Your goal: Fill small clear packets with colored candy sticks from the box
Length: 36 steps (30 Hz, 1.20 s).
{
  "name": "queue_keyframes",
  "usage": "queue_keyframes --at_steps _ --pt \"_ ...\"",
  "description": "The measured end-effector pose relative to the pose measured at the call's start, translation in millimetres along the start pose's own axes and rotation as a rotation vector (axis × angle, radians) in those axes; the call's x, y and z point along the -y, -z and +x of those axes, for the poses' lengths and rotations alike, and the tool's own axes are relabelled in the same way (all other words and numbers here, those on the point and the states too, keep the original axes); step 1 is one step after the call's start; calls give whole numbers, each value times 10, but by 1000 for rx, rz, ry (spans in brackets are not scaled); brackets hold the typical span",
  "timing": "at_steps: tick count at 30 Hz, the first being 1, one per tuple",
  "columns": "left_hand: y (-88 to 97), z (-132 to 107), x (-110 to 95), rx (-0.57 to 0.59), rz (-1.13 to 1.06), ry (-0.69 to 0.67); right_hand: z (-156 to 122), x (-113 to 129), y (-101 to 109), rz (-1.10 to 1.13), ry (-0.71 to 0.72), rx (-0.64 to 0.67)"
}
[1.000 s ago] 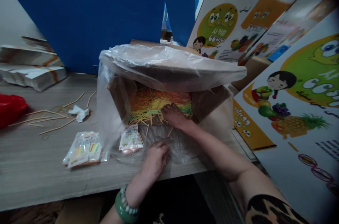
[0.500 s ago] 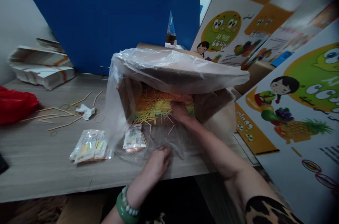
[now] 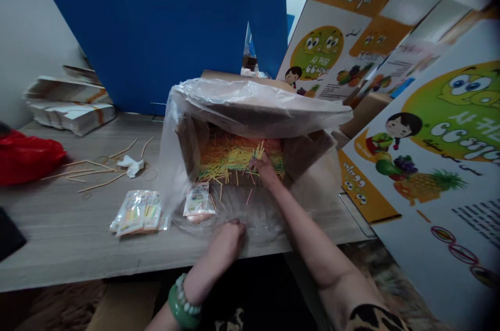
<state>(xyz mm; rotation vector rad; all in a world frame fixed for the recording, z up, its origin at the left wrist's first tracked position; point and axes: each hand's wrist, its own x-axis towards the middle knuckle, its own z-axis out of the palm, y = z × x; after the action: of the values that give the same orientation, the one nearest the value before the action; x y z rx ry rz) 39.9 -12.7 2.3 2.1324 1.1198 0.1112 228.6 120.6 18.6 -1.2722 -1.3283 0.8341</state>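
Coloured sticks (image 3: pixel 222 159), thin and straight, lie heaped inside the cardboard carton (image 3: pixel 307 158) draped with crinkled, translucent film (image 3: pixel 258 92). In the head view, your right hand (image 3: pixel 264 166) pinches a small bunch; your left hand (image 3: pixel 228 240) is curled by the film's near edge, whether gripping I cannot tell. Expect light, stiff, probably snappable sticks that slide apart; hold them mid-length.

Sticks, thin, one small bundle (image 3: pixel 260 150): mostly pale yellow, tips upward, gripped in the right hand (image 3: pixel 266 169).
Sticks, loose heap (image 3: pixel 222 158): yellow, orange and green, lying crisscross inside the carton.
Carton (image 3: pixel 307 156): brown, open toward the worker.
Liner (image 3: pixel 250 92): translucent plastic, crumpled, draped over the carton's rim.
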Motion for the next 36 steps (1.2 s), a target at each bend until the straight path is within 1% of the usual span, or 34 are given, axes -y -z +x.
queue_keyframes --at_steps 1,2,4,5,6,7,8,10,12,14,16,18,21,22,23,24,25,26,27,28,29,30,31,33,35,36 --pt "-1 20 84 -74 -115 7 -132 -33 -80 155 -2 52" --pt "12 50 162 -197 -216 22 -263 -71 -162 283 -9 97" --pt "76 145 279 -531 -345 54 -498 -164 -322 413 -46 156" --pt "122 207 314 -681 -365 51 -595 -216 -396 413 -70 172" --pt "171 276 333 -786 -366 28 -676 -271 -465 379 -90 181" --pt "217 348 341 -839 -357 -16 -742 -326 -529 325 -101 187" --pt "252 418 342 -857 -348 -68 -794 -377 -586 264 -103 192" --pt "274 533 342 -820 -340 -172 -866 -459 -677 160 -85 181" --pt "224 588 352 -783 -353 -219 -913 -508 -736 88 -60 159" --pt "133 581 366 -795 -365 -197 -953 -532 -773 27 -45 155" --pt "54 533 366 -823 -365 -145 -989 -537 -799 -36 -29 190" --pt "30 471 343 -804 -370 -95 -1014 -523 -816 -71 -16 221" --pt "99 383 279 -749 -393 -57 -1008 -455 -792 5 -19 222" --pt "133 359 253 -772 -390 -44 -993 -420 -758 68 -36 191" --pt "162 340 225 -819 -373 -24 -974 -381 -708 149 -61 145" --pt "180 330 192 -867 -337 4 -953 -341 -641 247 -94 84" --pt "186 330 153 -885 -282 35 -930 -304 -561 356 -131 14" --pt "176 343 109 -852 -212 56 -909 -272 -470 463 -162 -55" --pt "151 370 59 -769 -134 73 -892 -250 -376 556 -183 -116" --pt "115 409 4 -656 -56 91 -878 -238 -284 623 -192 -164" --pt "72 459 -51 -543 15 120 -869 -240 -201 658 -190 -199" --pt "27 515 -103 -459 77 163 -865 -255 -132 654 -184 -226" --pt "-17 573 -148 -413 121 211 -864 -284 -80 614 -177 -243" --pt "-80 678 -204 -392 153 278 -867 -371 -22 468 -175 -259" --pt "-100 748 -203 -391 142 285 -866 -465 -6 339 -180 -254" --pt "-94 768 -185 -391 104 287 -861 -500 -3 319 -183 -252"
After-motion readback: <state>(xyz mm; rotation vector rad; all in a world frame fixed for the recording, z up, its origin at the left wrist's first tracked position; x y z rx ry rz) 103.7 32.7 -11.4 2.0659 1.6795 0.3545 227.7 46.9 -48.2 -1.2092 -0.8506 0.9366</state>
